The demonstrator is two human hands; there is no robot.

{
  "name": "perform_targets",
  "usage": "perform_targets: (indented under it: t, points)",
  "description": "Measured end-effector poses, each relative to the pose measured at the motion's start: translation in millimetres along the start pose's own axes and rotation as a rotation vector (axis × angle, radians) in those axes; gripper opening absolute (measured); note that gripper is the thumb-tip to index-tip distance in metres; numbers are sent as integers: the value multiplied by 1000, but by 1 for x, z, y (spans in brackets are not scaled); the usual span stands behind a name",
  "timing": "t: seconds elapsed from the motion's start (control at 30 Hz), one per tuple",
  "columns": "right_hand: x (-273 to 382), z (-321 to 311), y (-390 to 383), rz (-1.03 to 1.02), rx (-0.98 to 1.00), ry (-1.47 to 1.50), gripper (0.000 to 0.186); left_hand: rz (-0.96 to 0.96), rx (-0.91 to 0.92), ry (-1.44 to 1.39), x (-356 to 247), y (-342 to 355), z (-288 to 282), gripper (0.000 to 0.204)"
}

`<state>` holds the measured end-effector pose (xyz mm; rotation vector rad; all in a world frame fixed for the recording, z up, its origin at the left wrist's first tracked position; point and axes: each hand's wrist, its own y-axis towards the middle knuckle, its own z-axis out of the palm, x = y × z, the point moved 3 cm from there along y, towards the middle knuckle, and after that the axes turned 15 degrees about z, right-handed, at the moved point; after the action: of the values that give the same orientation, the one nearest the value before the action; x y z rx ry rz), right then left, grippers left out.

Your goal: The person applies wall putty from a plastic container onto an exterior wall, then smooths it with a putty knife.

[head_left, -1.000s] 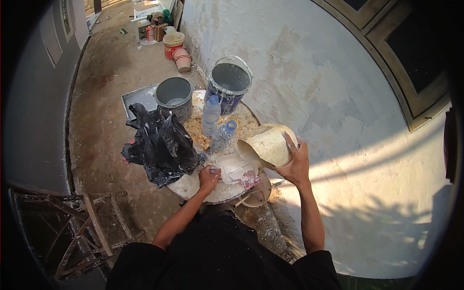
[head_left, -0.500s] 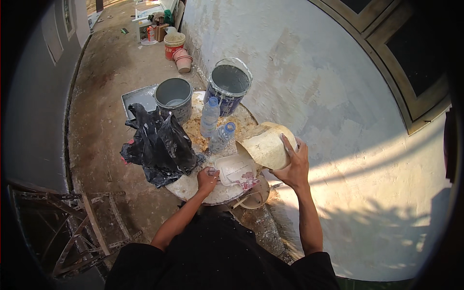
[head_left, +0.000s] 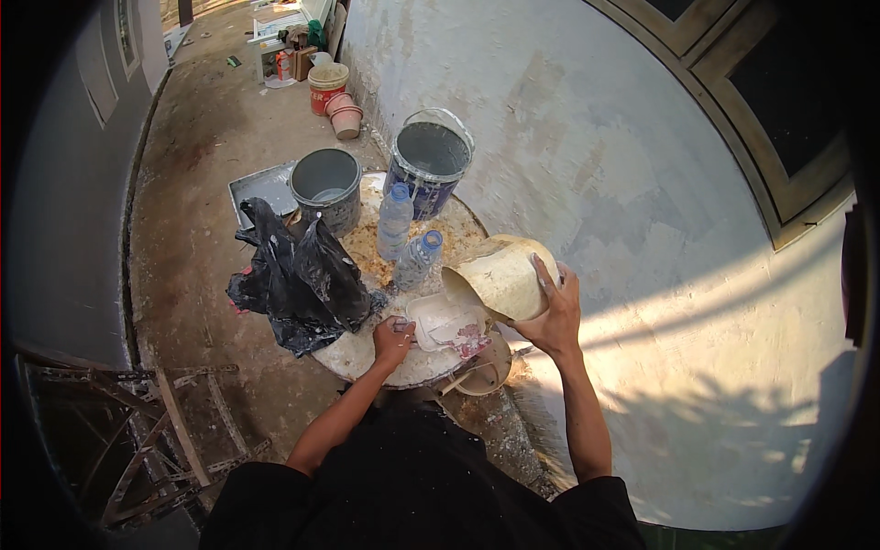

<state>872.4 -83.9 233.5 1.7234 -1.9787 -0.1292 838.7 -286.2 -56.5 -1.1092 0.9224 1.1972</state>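
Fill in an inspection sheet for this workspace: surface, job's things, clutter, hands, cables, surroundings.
Surface: round tabletop, stained and crusted.
Job's things: cream bucket tipped over a small white tray.
Clutter: black plastic bag, two clear bottles, grey bucket, blue-sided pail.
Hands: left hand on the tray's edge; right hand grips the cream bucket.
Cables: nothing seen.
Surroundings: patchy plastered wall, concrete floor, wooden frame at lower left.

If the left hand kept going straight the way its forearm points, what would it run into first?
Most likely the white shallow container that the left hand already touches at its near edge; beyond it, the two clear plastic bottles with blue caps. Depth is hard to judge here.
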Motion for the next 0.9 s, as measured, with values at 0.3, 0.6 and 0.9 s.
perform_targets:
  t: [0.3, 0.6, 0.9]
  points:
    - [-6, -1, -1, 34, -14, 21, 96, 6, -10, 11, -6, -1, 1, 14]
    - [0, -15, 0, 18, -31, 8, 98, 7, -5, -8, -1, -1, 1, 14]
    - [8, -21, 2, 7, -45, 1, 97, -4, -2, 29, -2, 0, -1, 15]
